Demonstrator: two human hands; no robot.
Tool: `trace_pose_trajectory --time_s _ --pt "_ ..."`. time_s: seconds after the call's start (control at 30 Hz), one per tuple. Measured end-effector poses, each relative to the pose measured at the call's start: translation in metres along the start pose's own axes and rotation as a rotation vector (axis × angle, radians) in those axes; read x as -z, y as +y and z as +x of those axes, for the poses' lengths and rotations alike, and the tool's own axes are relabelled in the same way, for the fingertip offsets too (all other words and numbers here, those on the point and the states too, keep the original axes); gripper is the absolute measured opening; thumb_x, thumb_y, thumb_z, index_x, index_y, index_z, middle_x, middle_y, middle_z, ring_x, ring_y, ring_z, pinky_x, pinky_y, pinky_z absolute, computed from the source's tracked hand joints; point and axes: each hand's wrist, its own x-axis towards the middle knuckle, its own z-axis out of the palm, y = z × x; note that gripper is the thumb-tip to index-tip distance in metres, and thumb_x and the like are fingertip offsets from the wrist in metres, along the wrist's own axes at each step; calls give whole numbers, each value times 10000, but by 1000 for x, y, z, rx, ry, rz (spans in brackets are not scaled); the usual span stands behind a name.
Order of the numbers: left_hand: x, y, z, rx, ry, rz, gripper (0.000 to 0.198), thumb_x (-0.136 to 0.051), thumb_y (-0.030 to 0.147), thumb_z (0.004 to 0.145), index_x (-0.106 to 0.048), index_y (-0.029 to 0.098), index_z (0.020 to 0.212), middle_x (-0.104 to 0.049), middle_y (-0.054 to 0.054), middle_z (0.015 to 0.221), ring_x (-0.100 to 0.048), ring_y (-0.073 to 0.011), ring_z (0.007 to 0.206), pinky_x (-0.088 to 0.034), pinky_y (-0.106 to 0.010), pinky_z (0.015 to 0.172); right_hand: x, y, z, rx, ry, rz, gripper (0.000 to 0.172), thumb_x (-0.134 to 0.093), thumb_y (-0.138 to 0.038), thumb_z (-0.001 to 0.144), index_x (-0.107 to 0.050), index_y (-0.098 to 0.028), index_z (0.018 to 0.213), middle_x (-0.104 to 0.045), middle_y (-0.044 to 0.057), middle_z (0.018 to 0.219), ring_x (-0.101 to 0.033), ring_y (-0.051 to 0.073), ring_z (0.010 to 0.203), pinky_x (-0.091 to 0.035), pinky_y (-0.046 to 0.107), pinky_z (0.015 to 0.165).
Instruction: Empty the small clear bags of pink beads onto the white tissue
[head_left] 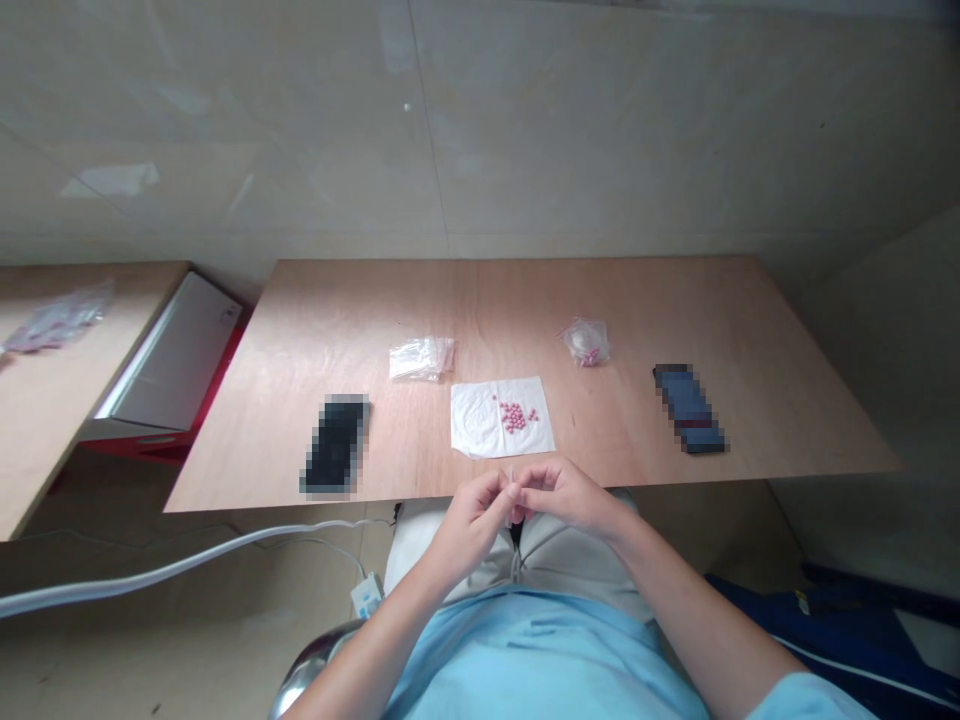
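Observation:
At the table's front edge, my left hand (474, 515) and my right hand (564, 494) meet with thumbs and index fingers pinched together. Something thin and pale seems to stick up between the fingertips, too small to name. Just beyond them lies a white tissue (472, 425) spread on the wood. Several small pink beads (514, 418) are gathered on its right half, a few of them scattered loose.
Clear plastic bags (420, 359) lie behind the tissue, with a small bag (587, 342) holding something pink to their right. Pixelated dark rectangular objects rest left (335, 445) and right (690, 410). A white cable (187, 570) runs below the wooden table (600, 290).

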Motion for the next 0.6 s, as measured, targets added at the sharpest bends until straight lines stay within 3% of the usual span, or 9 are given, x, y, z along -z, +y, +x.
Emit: trace_pose_trajectory --time_s 0.23,0.43,0.6 --pt "1 3 0 -15 -35 -3 410 -461 430 1029 -557 155 740 -564 -4 704 -515 -139 680 -397 -252 668 1 0 0 38 -54 -7 256 -757 -383 874 -683 -151 795 -731 56 815 -687 178 800 -504 280 735" --pt "3 7 1 11 -76 -62 358 -516 393 1002 -567 155 739 -588 -11 712 -514 -136 671 -401 -253 661 2 1 0 57 -12 38 257 -757 -356 872 -649 -157 751 -715 39 729 -654 157 683 -499 274 680" --pt "5 8 1 27 -117 -180 352 -551 406 986 -574 151 744 -604 -16 716 -542 -134 668 -417 -251 658 1 9 -1 21 -10 127 248 -760 -348 860 -627 -160 768 -711 41 725 -672 180 696 -519 316 723"
